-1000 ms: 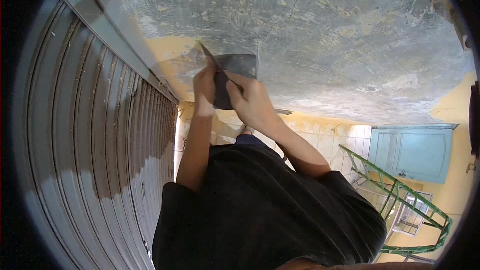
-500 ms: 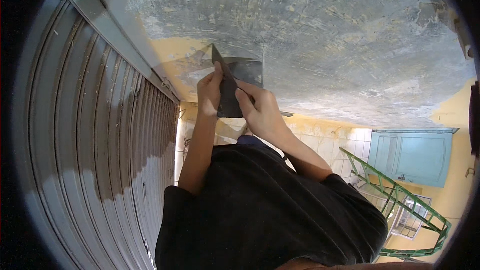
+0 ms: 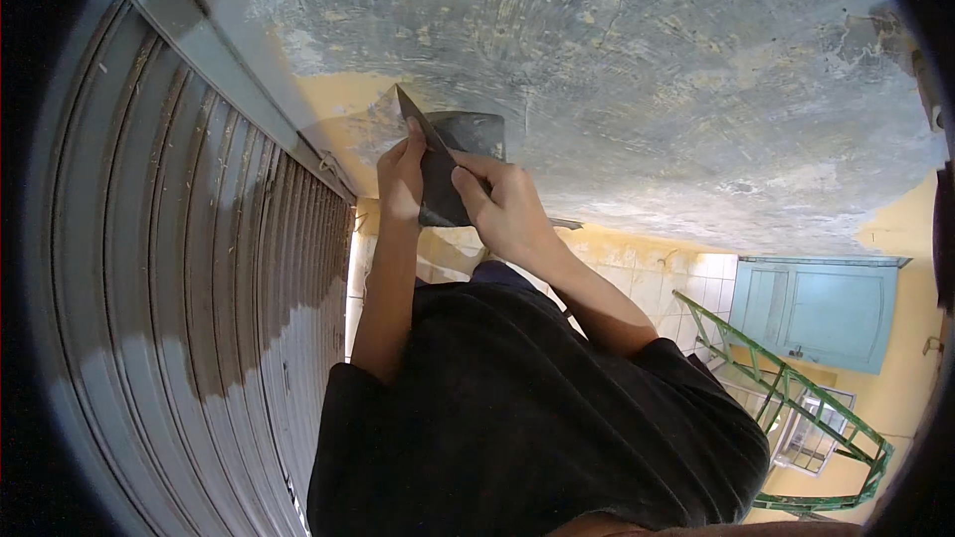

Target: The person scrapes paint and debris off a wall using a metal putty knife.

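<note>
A dark grey, stiff-looking sheet of sandpaper [image 3: 444, 194] is held between my two hands in front of the wall. It is bent, with one pointed corner up and a darker flap spread behind toward the right. My left hand [image 3: 401, 182] grips its left edge, thumb pressed along the sheet. My right hand [image 3: 510, 207] pinches its right side between thumb and fingers. Both hands are closed on it. The sheet overlaps the wall [image 3: 637, 70] in view; whether it touches the wall I cannot tell. The wall is patchy grey with yellow flecks and scratch marks.
A ribbed grey metal shutter [image 3: 149, 268] runs down the left side. At the lower right are a green metal frame [image 3: 786, 393], a light blue cupboard door [image 3: 836, 313] and pale tiles [image 3: 711, 278]. A yellow strip [image 3: 338, 94] of wall borders the shutter's rail.
Both hands and the sandpaper have shifted slightly left and a little up. The grip of both hands looks much the same.
</note>
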Available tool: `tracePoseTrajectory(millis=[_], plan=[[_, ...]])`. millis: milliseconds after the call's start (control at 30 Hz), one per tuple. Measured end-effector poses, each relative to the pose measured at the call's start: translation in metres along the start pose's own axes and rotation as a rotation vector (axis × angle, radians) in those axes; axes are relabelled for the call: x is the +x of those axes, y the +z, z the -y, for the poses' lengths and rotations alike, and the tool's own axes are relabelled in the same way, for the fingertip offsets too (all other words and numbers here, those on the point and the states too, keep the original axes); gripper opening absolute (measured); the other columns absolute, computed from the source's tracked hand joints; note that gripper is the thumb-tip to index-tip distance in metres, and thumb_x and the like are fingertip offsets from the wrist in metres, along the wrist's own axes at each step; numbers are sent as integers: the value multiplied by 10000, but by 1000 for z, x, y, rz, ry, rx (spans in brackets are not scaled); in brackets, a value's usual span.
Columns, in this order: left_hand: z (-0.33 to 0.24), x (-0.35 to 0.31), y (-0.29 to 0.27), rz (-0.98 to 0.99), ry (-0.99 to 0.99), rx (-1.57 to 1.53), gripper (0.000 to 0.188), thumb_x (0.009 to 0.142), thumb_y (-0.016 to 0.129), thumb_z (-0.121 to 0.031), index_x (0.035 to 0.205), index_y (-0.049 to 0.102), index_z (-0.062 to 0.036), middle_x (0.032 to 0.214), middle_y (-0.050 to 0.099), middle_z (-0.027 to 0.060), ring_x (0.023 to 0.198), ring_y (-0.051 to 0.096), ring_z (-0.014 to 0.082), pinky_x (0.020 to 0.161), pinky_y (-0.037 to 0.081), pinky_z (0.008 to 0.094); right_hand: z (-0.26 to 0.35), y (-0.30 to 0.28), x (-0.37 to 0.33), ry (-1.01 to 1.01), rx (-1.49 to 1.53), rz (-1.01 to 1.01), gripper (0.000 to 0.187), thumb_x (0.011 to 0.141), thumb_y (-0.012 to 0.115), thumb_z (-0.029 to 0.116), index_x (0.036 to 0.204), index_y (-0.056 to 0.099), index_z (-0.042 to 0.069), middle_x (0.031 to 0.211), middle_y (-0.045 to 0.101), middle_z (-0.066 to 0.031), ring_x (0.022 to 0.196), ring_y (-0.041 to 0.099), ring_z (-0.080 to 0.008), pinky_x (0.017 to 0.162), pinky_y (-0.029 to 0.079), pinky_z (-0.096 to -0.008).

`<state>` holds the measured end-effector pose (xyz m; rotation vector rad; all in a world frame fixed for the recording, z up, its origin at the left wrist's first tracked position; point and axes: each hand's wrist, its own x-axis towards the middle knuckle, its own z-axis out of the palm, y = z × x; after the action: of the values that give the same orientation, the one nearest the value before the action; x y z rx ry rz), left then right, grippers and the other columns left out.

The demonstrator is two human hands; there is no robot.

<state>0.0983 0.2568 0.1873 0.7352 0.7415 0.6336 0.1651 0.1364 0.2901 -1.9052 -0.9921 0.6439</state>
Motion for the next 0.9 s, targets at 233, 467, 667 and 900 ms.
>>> tracePoseTrajectory(millis=[233, 467, 667, 900], plan=[[-7, -7, 10, -39, -34, -9, 521, 1021, 627, -458, 778, 704, -3, 728, 654, 20, 625, 576, 90, 580, 463, 245, 9, -9, 1, 40, 18, 38, 338, 1000, 542, 111, 1285, 669, -18, 674, 558, -67, 661, 486, -82, 594, 426, -294], [-1, -1, 12, -43, -28, 6, 494, 1020, 635, -446, 777, 690, -20, 706, 641, 18, 618, 560, 85, 584, 459, 247, 2, -12, -5, 55, 61, 30, 335, 1005, 541, 113, 1274, 669, -39, 670, 539, -39, 647, 473, -69, 577, 402, -277], [-6, -9, 12, -59, -48, 61, 529, 1014, 630, -482, 772, 690, -15, 719, 642, 18, 615, 559, 85, 580, 456, 246, 7, -14, -7, 81, 40, 71, 336, 1013, 540, 121, 1277, 670, -43, 711, 578, -31, 664, 498, -77, 600, 422, -273], [-9, -8, 5, -54, -18, 80, 536, 1007, 637, -494, 764, 689, -19, 697, 631, 14, 608, 554, 82, 569, 443, 248, 2, -12, -6, 37, 30, 41, 337, 1015, 538, 122, 1290, 666, -23, 692, 558, -21, 654, 497, -78, 588, 425, -284]])
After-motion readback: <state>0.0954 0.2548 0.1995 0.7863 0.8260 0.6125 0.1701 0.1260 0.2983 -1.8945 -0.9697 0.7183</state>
